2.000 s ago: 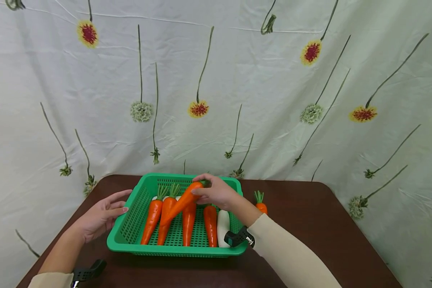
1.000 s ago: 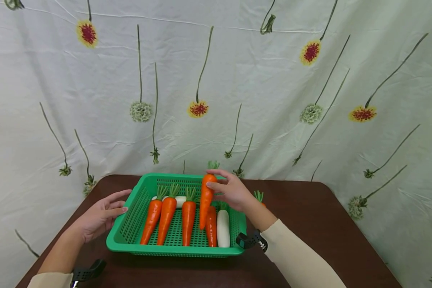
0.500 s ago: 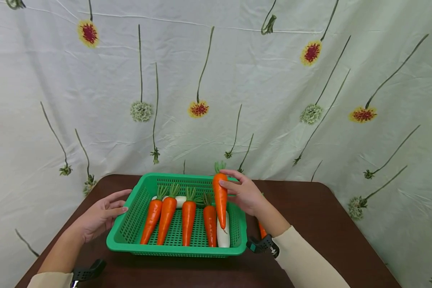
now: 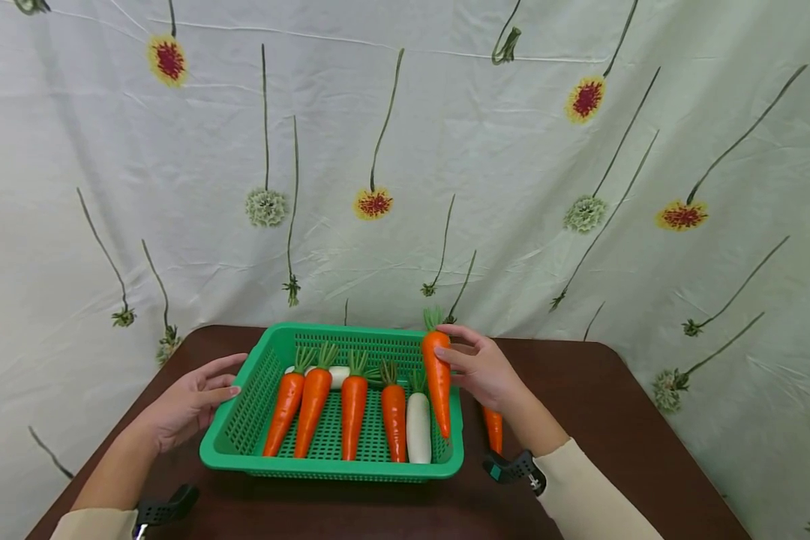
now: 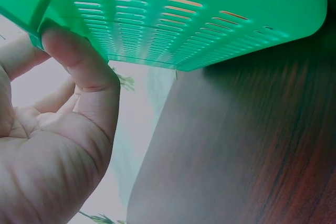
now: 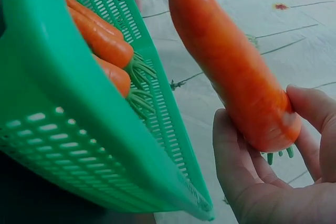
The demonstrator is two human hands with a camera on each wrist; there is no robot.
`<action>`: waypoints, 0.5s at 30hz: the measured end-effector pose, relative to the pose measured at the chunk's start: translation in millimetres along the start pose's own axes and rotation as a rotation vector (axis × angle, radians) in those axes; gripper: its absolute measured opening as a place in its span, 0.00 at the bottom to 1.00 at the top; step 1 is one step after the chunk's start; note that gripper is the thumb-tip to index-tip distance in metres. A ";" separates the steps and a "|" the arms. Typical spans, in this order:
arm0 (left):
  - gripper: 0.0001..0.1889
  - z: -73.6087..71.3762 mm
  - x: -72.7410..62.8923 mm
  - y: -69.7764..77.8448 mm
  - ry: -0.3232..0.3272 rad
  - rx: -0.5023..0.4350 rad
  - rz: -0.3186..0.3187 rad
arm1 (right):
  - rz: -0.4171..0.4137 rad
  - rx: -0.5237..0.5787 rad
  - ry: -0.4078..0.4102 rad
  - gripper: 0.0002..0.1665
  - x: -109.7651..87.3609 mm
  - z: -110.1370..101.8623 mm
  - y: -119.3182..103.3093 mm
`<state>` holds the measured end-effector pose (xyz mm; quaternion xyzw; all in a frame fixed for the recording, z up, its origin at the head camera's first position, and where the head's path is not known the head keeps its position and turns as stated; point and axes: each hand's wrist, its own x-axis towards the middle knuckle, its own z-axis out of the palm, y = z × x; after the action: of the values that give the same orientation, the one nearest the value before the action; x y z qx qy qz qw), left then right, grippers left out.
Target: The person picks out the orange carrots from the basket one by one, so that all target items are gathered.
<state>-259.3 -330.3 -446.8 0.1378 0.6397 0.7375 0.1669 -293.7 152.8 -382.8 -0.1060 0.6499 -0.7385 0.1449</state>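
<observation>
A green perforated plastic basket [image 4: 331, 469] rests on the table. My left hand [image 4: 187, 409] holds its left rim; in the left wrist view the thumb [image 5: 79, 61] lies against the rim. In my right hand [image 4: 487, 375] is an orange carrot [image 4: 436, 379], pinched near its leafy top between thumb and fingers. It hangs tip down over the basket's right side, and in the right wrist view the carrot [image 6: 233, 72] is outside the near rim. Several carrots [image 4: 354, 420] lie side by side in the basket, with a white radish [image 4: 418, 429] at the right.
Another carrot [image 4: 493, 429] lies on the dark brown table [image 4: 601, 442] right of the basket, partly hidden by my right forearm. A second white vegetable [image 4: 340, 377] lies crosswise behind the carrots. A flower-printed cloth [image 4: 513, 187] hangs behind the table.
My right hand has carried the carrot rightward, from over the basket's middle to its right side. The carrot has swung from slanted to nearly upright. My left hand stays on the rim.
</observation>
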 end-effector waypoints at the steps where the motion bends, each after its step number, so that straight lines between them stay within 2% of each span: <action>1: 0.28 0.2 -0.1 0.3 0.000 -0.003 0.000 | -0.003 -0.001 0.006 0.31 -1.2 -1.9 0.0; 8: 0.28 0.7 -0.5 1.2 0.004 -0.003 0.000 | -0.023 0.036 0.025 0.32 -8.6 -16.9 1.2; 15: 0.29 1.6 -0.1 0.7 0.010 -0.002 -0.005 | -0.044 0.012 0.081 0.34 -15.8 -34.4 6.7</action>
<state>-258.5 -329.0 -445.9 0.1324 0.6401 0.7384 0.1657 -290.2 189.5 -393.4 -0.0893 0.6483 -0.7491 0.1028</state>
